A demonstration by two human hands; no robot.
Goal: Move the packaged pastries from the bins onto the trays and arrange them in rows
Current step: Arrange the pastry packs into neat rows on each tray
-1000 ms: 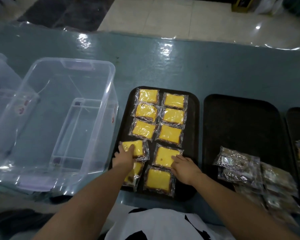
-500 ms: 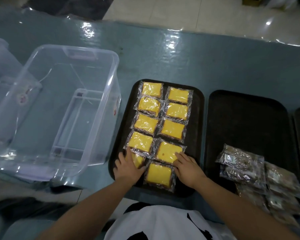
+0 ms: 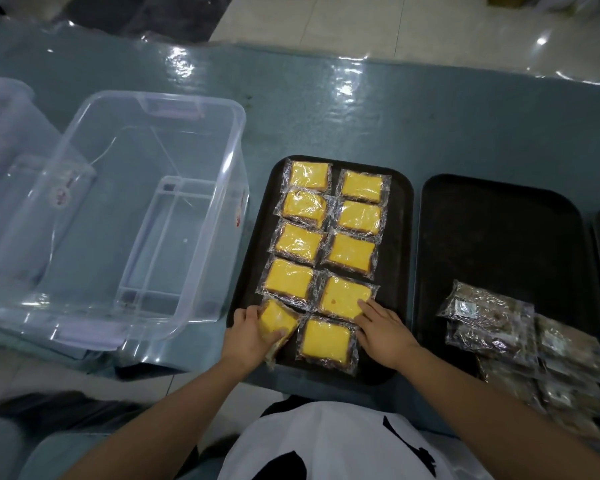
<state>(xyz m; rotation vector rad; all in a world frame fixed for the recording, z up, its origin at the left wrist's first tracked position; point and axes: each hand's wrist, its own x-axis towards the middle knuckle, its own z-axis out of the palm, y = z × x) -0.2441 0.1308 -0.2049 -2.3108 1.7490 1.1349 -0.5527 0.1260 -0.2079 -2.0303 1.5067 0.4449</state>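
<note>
A dark tray [image 3: 400, 216] lies on the grey-green tabletop [image 3: 361, 109], its long axis running near to far. Ten yellow packaged pastries [image 3: 350, 252] occupy it in two columns of five. Nine lie flat, each with its long side running left to right, roughly square to the tray.

The tenth, the tilted pastry [image 3: 277, 319] at the near left corner, is skewed: its long axis runs diagonally from far left to near right, and its near end reaches the tray's near rim. The left hand [image 3: 249, 336] is closed around it, thumb on top and fingers underneath; the hand hides its left and near parts.

The right hand [image 3: 383, 332] rests flat with fingers extended, fingertips on the fourth pastry of the right column [image 3: 343, 297], the hand touching the right edge of the nearest one [image 3: 326, 339].

A clear bin [image 3: 146, 216] stands left of the tray. A second tray [image 3: 499, 244] to the right carries dark-wrapped packages [image 3: 489, 320] at its near right; they are blurred and partly cut off by the frame edge.
</note>
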